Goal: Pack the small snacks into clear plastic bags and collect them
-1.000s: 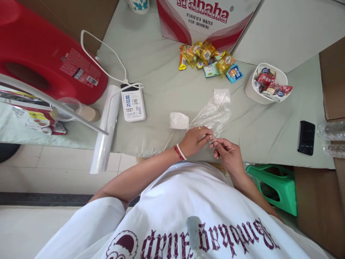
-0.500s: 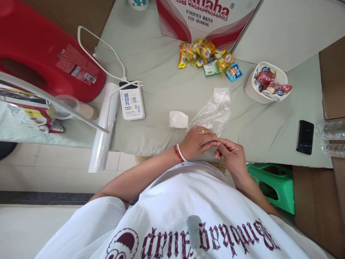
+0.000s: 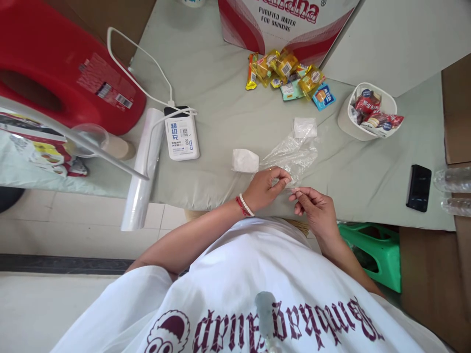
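A crumpled sheet of thin clear plastic (image 3: 294, 153) lies on the cloth-covered table (image 3: 213, 122) in front of me. My left hand (image 3: 268, 186), with a bead bracelet at its wrist, pinches the near edge of this plastic between thumb and fingers. Just to its right, my right hand (image 3: 312, 202) is also closed in a pinch on the plastic's edge, its other fingers curled. The fingertips of the two hands are slightly apart. One folded white paper piece (image 3: 245, 161) sits left of the plastic, and another white piece (image 3: 305, 127) rests at its far end.
Wrapped snacks (image 3: 289, 73) lie before a water carton (image 3: 287, 24). To the right are a white tub (image 3: 355, 122) of packets and a black phone-like object (image 3: 418, 188). A power bank (image 3: 182, 137), plastic roll (image 3: 142, 176) and red jug (image 3: 121, 73) stand left.
The fingertips of my hands, which met before, have parted a little. My left hand has shifted slightly up and left, while the right hand stays nearly in place.
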A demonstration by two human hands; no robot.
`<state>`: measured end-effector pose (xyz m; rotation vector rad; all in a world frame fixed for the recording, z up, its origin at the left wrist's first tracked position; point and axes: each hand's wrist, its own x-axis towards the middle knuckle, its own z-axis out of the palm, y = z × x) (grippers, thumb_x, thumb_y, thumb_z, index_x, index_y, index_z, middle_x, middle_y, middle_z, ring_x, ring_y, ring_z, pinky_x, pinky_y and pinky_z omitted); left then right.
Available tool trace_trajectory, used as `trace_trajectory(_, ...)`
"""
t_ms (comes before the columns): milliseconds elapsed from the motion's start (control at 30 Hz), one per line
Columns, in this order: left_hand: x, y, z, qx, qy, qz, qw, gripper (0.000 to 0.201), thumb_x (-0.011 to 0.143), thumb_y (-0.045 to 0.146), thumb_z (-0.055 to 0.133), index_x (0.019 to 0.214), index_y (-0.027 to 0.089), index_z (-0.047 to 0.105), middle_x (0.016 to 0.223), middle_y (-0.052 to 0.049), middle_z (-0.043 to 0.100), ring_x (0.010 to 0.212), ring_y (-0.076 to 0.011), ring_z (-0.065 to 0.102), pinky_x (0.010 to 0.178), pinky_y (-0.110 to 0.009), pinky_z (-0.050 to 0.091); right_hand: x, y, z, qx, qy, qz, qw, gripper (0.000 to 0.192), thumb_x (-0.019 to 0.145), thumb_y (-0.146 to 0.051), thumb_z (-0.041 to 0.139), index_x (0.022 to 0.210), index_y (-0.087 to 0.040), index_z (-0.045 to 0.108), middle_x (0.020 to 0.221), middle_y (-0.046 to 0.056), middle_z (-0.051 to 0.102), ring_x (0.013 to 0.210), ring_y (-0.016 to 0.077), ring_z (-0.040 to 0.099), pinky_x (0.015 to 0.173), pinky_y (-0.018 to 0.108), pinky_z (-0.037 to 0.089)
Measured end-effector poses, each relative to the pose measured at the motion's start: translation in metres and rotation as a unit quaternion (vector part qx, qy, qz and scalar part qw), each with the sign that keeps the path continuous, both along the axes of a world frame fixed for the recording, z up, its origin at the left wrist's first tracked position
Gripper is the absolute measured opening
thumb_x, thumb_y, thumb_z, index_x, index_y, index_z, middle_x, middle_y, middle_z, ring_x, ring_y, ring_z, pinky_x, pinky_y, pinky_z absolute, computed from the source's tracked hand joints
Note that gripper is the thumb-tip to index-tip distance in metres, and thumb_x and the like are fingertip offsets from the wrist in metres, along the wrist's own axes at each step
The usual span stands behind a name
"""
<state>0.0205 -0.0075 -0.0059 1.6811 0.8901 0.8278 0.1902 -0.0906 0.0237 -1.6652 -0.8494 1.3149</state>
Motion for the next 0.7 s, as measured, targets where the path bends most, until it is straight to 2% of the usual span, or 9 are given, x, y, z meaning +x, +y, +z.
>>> trace_trajectory(100, -0.001, -0.001, -0.002, 0.058, 0.004, -0.019, 0.998, 0.024, 0.100, 0.039, 0.057, 0.096, 0.020, 0.072, 0.101, -0.006, 0.079, 0.097, -0.0199, 0.072, 0.094, -0.035, 0.052, 0.001, -0.001, -0.002, 0.001, 0.005, 0.002, 1.000, 0.028, 0.085, -0.046, 0.076, 0.095, -0.019, 0.079, 0.080, 0.003, 0.075, 0.051, 0.0091, 0.057, 0.049, 0.024, 0.046)
trace_trajectory(233, 0.002, -0.004, -0.008, 0.184, 0.060, -0.044, 0.980, 0.028, 0.101, 0.045, 0.057, 0.097, 0.023, 0.075, 0.106, -0.005, 0.080, 0.102, -0.0205, 0.072, 0.110, -0.043, 0.042, 0.000, -0.002, -0.002, 0.000, -0.008, 0.009, 1.000, 0.029, 0.087, -0.045, 0.074, 0.098, -0.019, 0.081, 0.059, -0.002, 0.065, 0.049, 0.0105, 0.056, 0.050, 0.024, 0.046)
trace_trajectory(400, 0.004, -0.007, -0.009, 0.245, 0.098, -0.037, 0.964, 0.026, 0.105, 0.034, 0.051, 0.100, 0.024, 0.075, 0.106, -0.003, 0.081, 0.099, -0.0173, 0.072, 0.116, -0.045, 0.036, -0.002, -0.002, 0.004, 0.007, -0.043, 0.016, 0.999, 0.031, 0.087, -0.045, 0.072, 0.101, -0.019, 0.081, 0.058, -0.002, 0.065, 0.050, 0.0114, 0.058, 0.051, 0.025, 0.048)
trace_trajectory(533, 0.007, -0.008, -0.005, 0.218, 0.106, -0.028, 0.970, 0.022, 0.101, 0.030, 0.052, 0.097, 0.023, 0.073, 0.104, -0.004, 0.081, 0.098, -0.0185, 0.072, 0.116, -0.045, 0.036, -0.003, -0.002, 0.006, 0.006, -0.061, 0.027, 0.998, 0.030, 0.089, -0.045, 0.071, 0.100, -0.019, 0.081, 0.057, -0.002, 0.064, 0.050, 0.0114, 0.057, 0.052, 0.025, 0.049)
trace_trajectory(600, 0.008, -0.008, -0.002, 0.174, 0.091, -0.022, 0.980, 0.019, 0.098, 0.030, 0.055, 0.093, 0.023, 0.072, 0.102, -0.004, 0.080, 0.097, -0.0199, 0.072, 0.113, -0.045, 0.040, -0.004, -0.002, 0.006, 0.008, -0.064, 0.029, 0.998, 0.030, 0.089, -0.045, 0.070, 0.099, -0.019, 0.080, 0.064, -0.001, 0.068, 0.051, 0.0111, 0.058, 0.052, 0.025, 0.049)
trace_trajectory(700, 0.007, -0.007, 0.001, 0.080, 0.034, -0.004, 0.996, 0.015, 0.092, 0.028, 0.057, 0.086, 0.022, 0.068, 0.094, -0.004, 0.078, 0.092, -0.0197, 0.070, 0.098, -0.039, 0.049, -0.005, -0.002, 0.005, 0.011, -0.050, 0.024, 0.998, 0.030, 0.088, -0.047, 0.071, 0.098, -0.019, 0.079, 0.081, 0.003, 0.075, 0.053, 0.0104, 0.059, 0.052, 0.025, 0.049)
